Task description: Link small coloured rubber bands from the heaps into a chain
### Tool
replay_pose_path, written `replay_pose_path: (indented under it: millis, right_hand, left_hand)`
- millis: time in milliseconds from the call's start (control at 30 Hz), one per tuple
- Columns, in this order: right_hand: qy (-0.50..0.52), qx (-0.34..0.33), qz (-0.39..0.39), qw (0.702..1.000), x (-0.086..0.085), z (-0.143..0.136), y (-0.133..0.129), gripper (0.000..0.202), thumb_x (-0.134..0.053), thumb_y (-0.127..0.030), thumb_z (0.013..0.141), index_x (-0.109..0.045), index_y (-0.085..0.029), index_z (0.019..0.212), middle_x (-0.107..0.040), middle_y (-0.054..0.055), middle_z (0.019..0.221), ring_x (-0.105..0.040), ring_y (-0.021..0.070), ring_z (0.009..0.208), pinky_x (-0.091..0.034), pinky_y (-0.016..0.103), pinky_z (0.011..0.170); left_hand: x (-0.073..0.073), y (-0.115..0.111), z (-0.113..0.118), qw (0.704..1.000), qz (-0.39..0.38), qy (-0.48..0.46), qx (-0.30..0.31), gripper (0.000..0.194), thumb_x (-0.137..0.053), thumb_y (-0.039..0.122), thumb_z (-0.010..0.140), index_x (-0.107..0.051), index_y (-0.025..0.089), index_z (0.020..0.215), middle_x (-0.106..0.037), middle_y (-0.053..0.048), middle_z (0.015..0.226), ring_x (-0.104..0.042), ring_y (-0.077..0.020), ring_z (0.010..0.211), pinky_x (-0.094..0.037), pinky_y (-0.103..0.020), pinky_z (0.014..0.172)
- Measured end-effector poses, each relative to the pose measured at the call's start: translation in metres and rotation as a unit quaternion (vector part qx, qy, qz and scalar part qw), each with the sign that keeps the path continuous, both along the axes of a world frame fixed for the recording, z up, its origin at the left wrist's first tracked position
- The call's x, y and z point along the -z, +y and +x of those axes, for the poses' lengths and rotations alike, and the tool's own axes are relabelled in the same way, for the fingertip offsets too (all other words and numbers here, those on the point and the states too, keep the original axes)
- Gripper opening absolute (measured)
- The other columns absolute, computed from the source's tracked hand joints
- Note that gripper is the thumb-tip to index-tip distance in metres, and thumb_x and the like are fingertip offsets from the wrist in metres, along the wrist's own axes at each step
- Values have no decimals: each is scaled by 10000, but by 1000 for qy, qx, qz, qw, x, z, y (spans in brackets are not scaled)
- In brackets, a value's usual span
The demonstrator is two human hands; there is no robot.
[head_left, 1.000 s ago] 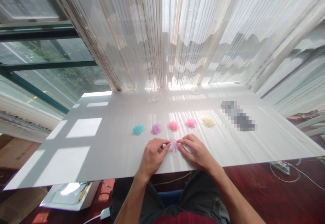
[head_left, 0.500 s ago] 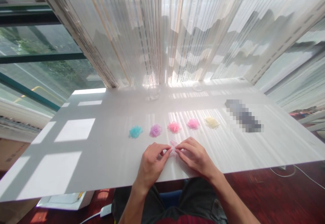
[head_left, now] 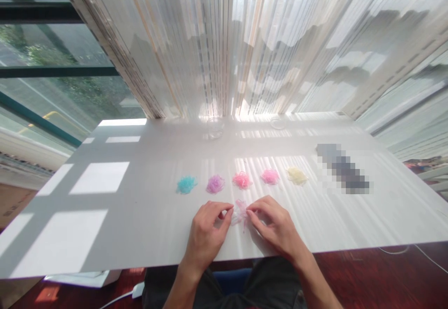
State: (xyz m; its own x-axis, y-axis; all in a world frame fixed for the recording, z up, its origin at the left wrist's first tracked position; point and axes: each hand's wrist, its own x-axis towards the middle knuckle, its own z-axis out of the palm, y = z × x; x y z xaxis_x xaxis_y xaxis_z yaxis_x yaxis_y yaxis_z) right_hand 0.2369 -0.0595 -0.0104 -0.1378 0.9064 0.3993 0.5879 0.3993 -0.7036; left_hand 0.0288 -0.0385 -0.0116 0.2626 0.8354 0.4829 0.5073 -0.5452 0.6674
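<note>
Near the front edge of the white table (head_left: pixel 154 225), a loose tangle of pale pink and clear strands (head_left: pixel 240 213) lies between my two hands. My left hand (head_left: pixel 210 227) pinches at its left side, thumb and forefinger together. On its right side my right hand (head_left: pixel 275 222) is pinched too, touching the pink strands. Behind them a row of small heaps of thin bands runs left to right: teal (head_left: pixel 186 184), purple (head_left: pixel 215 184), coral-red (head_left: pixel 241 180), pink (head_left: pixel 270 176) and pale yellow (head_left: pixel 297 176).
A clear round dish (head_left: pixel 214 128) stands at the back of the table, with a clear lid-like disc (head_left: pixel 277 122) to its right. A pixelated dark object (head_left: pixel 345 169) lies at the right. Curtains (head_left: pixel 224 43) hang behind the table.
My hands have moved slightly apart, and more of the pink and clear tangle shows between them. The whole view has shifted a little.
</note>
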Motion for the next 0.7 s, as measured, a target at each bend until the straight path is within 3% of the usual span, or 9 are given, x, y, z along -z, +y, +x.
replay_pose_path:
  millis: [267, 567, 700]
  right_hand:
    - [15, 15, -16, 1000, -3, 4, -2, 91, -625, -226, 984, -696, -225, 926, -674, 23, 833, -645, 162, 742, -526, 269, 670]
    - [19, -10, 43, 999, 2, -5, 1, 140, -673, -209, 954, -699, -233, 1090, -685, 49, 941, -666, 183, 845, -576, 289, 742]
    - [25, -19, 41, 999, 3, -9, 3, 93, -650, -178, 961, -704, -235, 1011, -676, 30, 865, -656, 175, 802, -569, 282, 723]
  left_hand:
    - [1, 1, 1, 1000, -1, -13, -26, 82, -632, 177, 979, -709, 204, 988, -729, -7, 831, -636, -144, 683, -543, -283, 712]
    - [-1, -1, 4, 999, -26, -39, -19, 79, -653, 196, 967, -727, 222, 971, -731, 8, 821, -637, -137, 674, -548, -267, 701]
    - [-2, 0, 4, 998, -43, -39, 0, 67, -665, 218, 971, -730, 232, 968, -740, 10, 833, -645, -138, 677, -552, -265, 703]
